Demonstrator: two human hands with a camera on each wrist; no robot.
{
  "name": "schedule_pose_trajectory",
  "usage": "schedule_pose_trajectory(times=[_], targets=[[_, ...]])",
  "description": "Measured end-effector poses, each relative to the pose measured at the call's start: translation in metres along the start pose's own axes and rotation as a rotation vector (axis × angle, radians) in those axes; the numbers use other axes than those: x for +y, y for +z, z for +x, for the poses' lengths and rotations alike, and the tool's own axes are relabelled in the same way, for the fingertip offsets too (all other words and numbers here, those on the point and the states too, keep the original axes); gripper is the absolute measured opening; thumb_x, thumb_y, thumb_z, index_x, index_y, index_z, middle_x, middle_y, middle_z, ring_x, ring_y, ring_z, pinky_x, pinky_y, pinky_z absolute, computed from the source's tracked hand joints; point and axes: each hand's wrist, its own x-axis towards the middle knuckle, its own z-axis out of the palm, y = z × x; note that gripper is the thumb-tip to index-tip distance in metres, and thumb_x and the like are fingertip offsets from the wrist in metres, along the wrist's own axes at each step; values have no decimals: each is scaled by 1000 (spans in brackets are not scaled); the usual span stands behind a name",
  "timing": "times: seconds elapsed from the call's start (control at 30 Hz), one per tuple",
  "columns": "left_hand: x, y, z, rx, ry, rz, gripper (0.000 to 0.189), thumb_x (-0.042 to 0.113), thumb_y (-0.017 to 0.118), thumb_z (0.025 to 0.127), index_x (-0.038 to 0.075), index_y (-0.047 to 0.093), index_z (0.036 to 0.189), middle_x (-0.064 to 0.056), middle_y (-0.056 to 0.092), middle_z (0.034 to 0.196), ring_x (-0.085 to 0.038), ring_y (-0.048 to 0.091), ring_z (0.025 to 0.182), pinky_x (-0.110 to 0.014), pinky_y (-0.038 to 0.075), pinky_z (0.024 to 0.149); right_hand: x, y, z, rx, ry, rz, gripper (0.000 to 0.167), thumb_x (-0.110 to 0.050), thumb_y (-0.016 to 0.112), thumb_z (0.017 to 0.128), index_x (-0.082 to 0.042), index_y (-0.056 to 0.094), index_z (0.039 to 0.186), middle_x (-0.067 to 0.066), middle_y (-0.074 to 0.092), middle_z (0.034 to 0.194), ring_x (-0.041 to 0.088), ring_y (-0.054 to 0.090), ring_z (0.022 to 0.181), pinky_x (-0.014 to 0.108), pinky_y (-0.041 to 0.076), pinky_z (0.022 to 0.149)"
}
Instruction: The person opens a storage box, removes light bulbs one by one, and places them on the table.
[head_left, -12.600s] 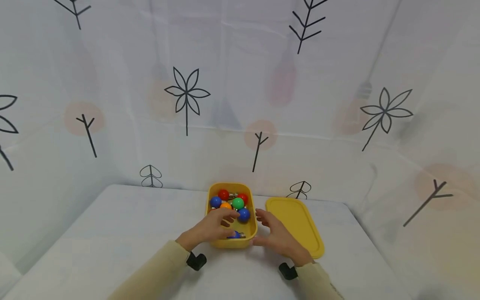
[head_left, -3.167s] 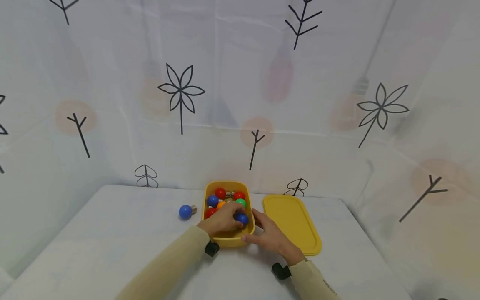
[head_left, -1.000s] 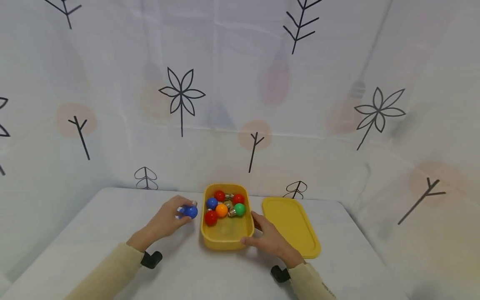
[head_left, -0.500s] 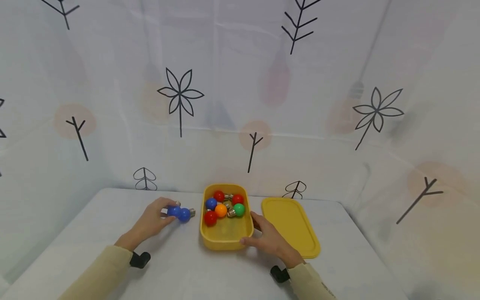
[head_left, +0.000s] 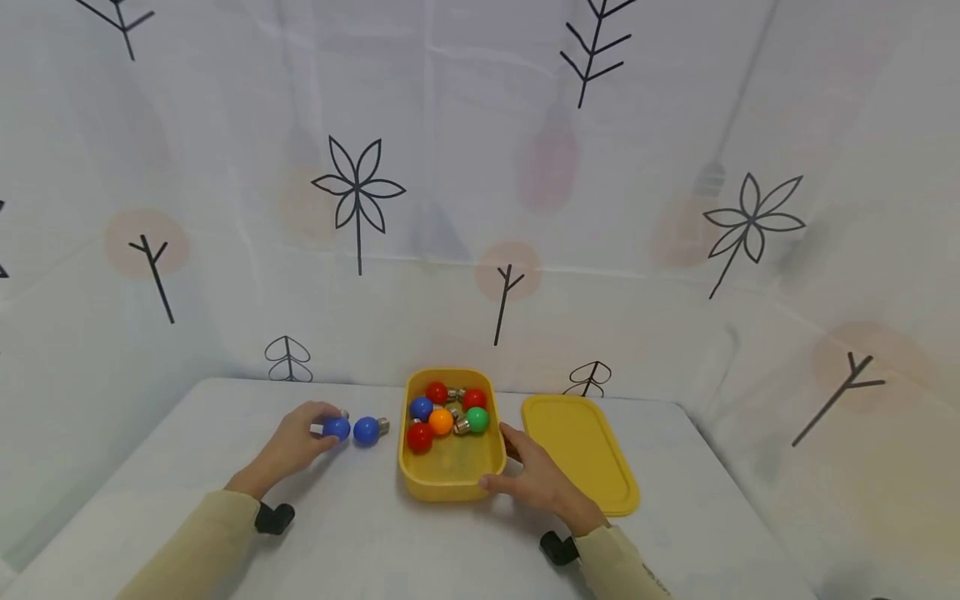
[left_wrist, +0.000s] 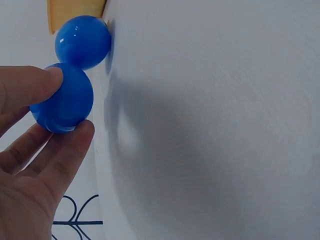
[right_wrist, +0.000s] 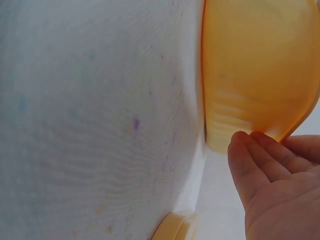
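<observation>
My left hand [head_left: 294, 443] pinches a blue light bulb [head_left: 337, 428] between thumb and fingers, close over the table left of the yellow box. In the left wrist view, the thumb is on one side of this bulb and the fingers on the other. A second blue bulb [head_left: 367, 430] lies just right of it, its screw base toward the box. My right hand [head_left: 542, 477] holds the yellow box [head_left: 454, 492] at its near right corner, thumb at the front and fingers along the side wall. Inside are red bulbs [head_left: 420, 437], a blue, an orange [head_left: 441, 422] and a green one [head_left: 477, 419].
A flat yellow lid [head_left: 581, 454] lies on the white table right of the box, beyond my right hand. The bulbs sit in the far half of the box. A patterned cloth [head_left: 450, 183] hangs behind the table's back edge.
The left hand has carried its blue bulb from the box leftward past the other blue bulb, and the two now show side by side. The right hand stays at the box corner.
</observation>
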Motion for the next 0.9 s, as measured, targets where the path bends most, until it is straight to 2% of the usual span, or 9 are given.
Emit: schedule_pose_trajectory(times=[0.4,0.9], targets=[[-5,5,1,-42,-60,17,35,2,71,81,3,60,115,-17,57,119,-35,55,110,-45,51,88,1,0,0,-5,9,3,99,-52,73,77,-7,24,151,10,34,151,27,43,130,49,37,105],[-2,5,0,-48,-69,21,36,4,72,82,3,61,116,-15,57,118,-33,55,109,-43,52,87,0,0,0,0,8,6,100,-51,74,77,-6,24,151,10,34,151,27,43,130,49,36,106]])
